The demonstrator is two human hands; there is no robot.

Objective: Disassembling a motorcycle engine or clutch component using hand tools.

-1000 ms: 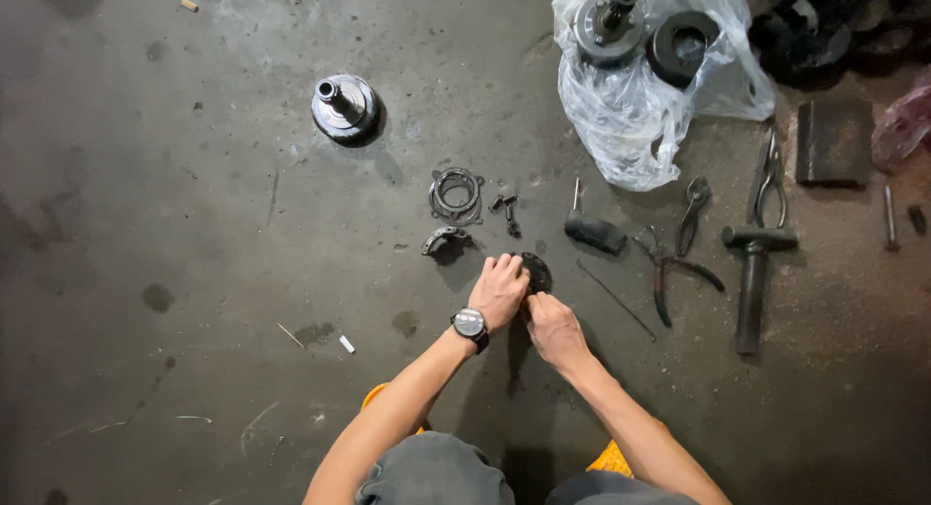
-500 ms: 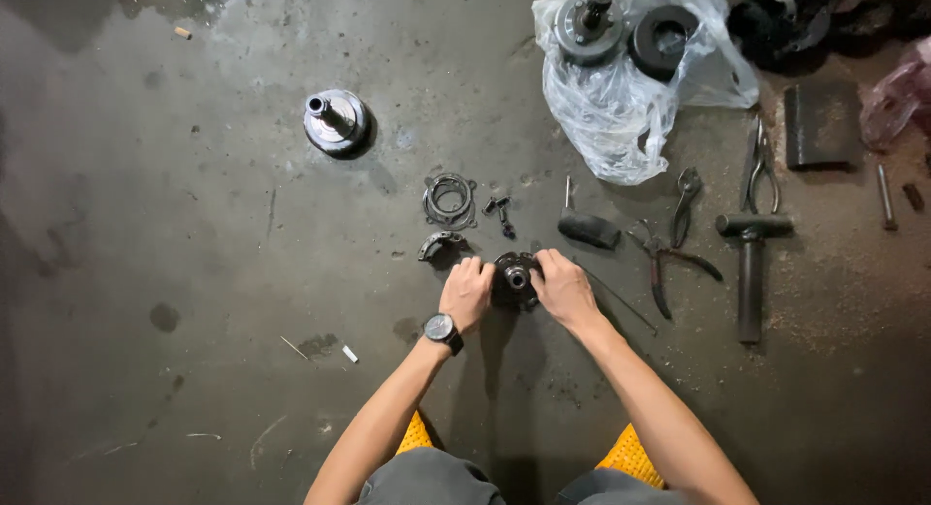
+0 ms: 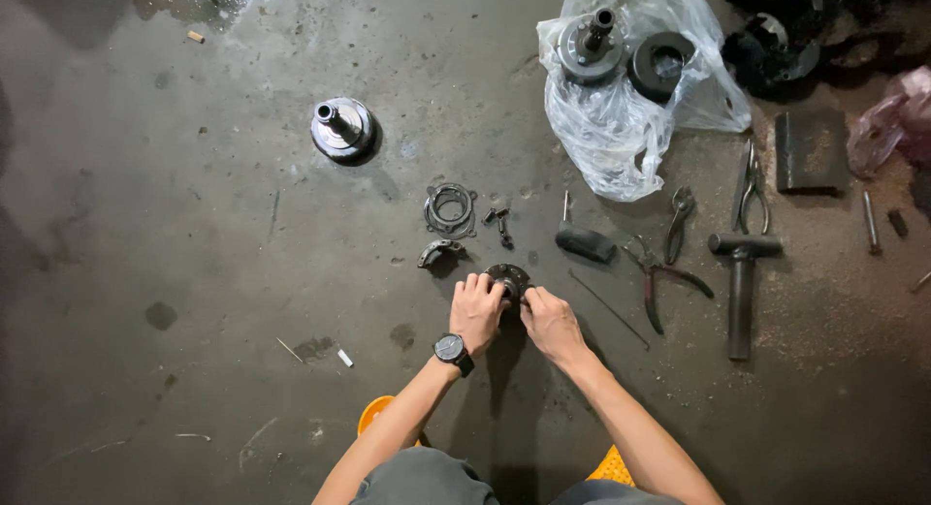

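Observation:
A small round dark metal part (image 3: 508,275) lies on the concrete floor in front of me. My left hand (image 3: 476,312), with a black watch on its wrist, grips its left side with curled fingers. My right hand (image 3: 549,323) presses against its right side, fingers closed on the rim. Just beyond the part lie a curved metal piece (image 3: 438,250), a ring-shaped plate with a wire spring (image 3: 450,209) and two small dark bits (image 3: 499,220).
A flanged metal hub with a shaft (image 3: 341,129) stands at the upper left. A clear plastic bag (image 3: 621,127) bears two round parts. Pliers (image 3: 661,272), a hammer (image 3: 741,277), a black-handled tool (image 3: 582,239) and a thin rod (image 3: 609,309) lie to the right.
Both hands came together on the round part, moved up the floor with it, and now sit close around it. The view shifted slightly.

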